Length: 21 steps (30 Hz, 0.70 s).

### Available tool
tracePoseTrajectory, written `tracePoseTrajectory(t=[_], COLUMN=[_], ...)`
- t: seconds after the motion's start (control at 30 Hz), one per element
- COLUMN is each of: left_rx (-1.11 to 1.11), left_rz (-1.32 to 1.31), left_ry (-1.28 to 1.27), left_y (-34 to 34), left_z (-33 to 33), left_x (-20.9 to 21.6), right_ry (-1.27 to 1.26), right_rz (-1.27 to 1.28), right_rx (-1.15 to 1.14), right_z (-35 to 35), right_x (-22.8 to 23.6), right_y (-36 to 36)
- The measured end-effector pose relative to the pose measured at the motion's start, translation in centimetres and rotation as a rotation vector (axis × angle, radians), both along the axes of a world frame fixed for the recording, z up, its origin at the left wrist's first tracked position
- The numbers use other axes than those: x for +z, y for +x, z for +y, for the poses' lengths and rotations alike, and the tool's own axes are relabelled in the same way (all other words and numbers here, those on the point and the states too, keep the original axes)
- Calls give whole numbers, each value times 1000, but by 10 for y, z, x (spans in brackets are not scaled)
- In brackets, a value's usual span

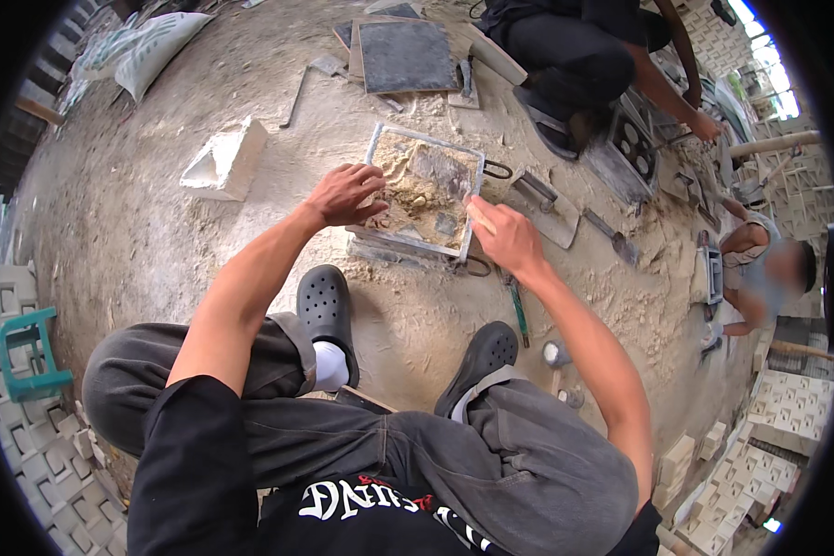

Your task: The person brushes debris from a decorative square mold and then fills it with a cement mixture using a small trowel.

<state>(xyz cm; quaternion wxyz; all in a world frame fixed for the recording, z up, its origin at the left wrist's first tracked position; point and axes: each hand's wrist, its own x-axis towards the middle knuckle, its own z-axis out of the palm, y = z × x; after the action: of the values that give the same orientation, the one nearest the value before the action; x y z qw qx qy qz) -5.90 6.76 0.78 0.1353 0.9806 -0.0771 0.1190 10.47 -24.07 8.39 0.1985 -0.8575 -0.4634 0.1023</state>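
A rectangular metal mould frame (480, 190) lies on the ground before my feet, filled with crumbly, sandy yellowish mix (412, 193). My left hand (347, 193) reaches over its left side, fingers spread and bent, the tips at the mix. At the right side my right hand (510, 239) is closed; a short pale end shows by its fingers, too little of it to name. In the mix lies a flat greyish piece (442, 170), slightly blurred. Looped metal handles (498, 170) stick out from the frame's right side.
Left stands a white block (227, 162). Dark square plates (408, 57) are stacked beyond the mould. To the right lie a flat float (547, 208), a trowel (613, 239) and a green-handled tool (517, 310). One person crouches (574, 56) far right; another (760, 250) works at the right.
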Motion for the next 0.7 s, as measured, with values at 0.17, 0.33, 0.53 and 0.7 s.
tracePoseTrajectory(t=[0.17, 0.33, 0.53, 0.7], left_rx=[95, 238, 14, -241], left_rz=[23, 206, 189, 250], left_ry=[-23, 44, 48, -10], left_y=[14, 49, 23, -14], left_z=[-26, -81, -94, -54], left_x=[0, 0, -17, -12], right_ry=[126, 167, 84, -21], right_rz=[86, 85, 70, 48], right_rx=[-117, -131, -67, 51], right_z=[1, -12, -38, -49], right_x=[0, -3, 29, 68], right_y=[4, 9, 21, 41])
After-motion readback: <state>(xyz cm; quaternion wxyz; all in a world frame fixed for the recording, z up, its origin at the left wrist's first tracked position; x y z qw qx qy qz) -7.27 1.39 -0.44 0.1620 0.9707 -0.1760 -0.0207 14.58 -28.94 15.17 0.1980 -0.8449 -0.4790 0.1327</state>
